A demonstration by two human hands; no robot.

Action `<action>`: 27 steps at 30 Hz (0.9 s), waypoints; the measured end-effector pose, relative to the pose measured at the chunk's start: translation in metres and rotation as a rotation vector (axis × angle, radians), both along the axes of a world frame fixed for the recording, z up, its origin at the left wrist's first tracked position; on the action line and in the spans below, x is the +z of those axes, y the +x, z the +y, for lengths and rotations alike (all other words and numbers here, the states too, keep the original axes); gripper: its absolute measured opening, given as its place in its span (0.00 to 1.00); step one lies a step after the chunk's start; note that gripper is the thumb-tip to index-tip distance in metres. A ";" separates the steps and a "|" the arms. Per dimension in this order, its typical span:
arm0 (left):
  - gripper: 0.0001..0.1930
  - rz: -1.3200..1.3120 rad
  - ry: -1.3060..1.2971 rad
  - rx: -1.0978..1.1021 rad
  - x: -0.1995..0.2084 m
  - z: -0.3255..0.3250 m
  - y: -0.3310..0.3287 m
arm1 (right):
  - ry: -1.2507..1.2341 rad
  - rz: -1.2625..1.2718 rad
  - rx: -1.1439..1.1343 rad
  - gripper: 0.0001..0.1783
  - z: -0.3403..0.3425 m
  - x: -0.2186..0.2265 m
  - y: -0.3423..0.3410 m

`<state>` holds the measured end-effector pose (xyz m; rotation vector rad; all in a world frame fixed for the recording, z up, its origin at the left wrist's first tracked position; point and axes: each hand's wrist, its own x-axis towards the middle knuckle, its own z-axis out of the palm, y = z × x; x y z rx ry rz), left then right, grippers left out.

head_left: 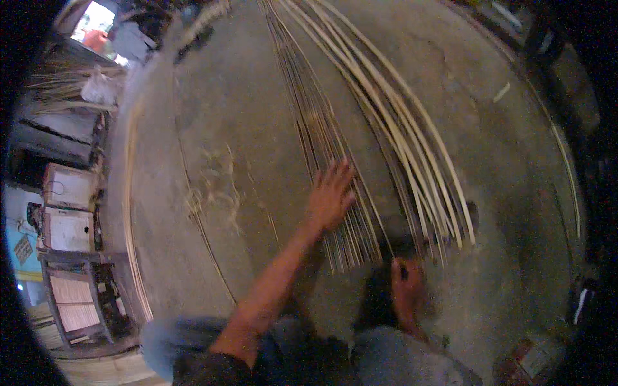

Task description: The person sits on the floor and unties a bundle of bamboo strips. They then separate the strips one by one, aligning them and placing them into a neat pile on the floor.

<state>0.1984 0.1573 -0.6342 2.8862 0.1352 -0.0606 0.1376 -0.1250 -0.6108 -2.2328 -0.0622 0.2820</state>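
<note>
My left hand [331, 195] reaches forward with its fingers spread and lies flat on a bundle of thin dark bamboo strips [320, 138] that fan out across the concrete floor [225, 116]. It holds nothing. To the right lie wider pale bamboo strips [412, 138], curving away to the far side. My foot [407, 293] in a dark sandal rests near the close ends of the strips, below my jeans-covered knee [399, 357]. My right hand is out of sight.
Loose fibres and shavings [215, 193] are scattered on the floor to the left of the strips. A long pale strip [131, 212] runs along the floor's left edge. Wooden frames and boxes [67, 212] stand at the far left, and dark clutter [566, 71] lines the right side.
</note>
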 end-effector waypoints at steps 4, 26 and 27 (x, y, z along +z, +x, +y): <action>0.32 -0.134 0.096 0.068 0.011 0.001 -0.005 | 0.064 -0.005 -0.010 0.12 0.018 0.011 0.011; 0.29 -0.235 -0.057 0.207 0.018 -0.008 -0.002 | 0.563 0.533 -0.175 0.15 0.034 0.003 0.007; 0.28 -0.220 -0.043 0.199 0.019 -0.008 -0.002 | 0.575 0.553 -0.179 0.16 0.034 0.005 0.007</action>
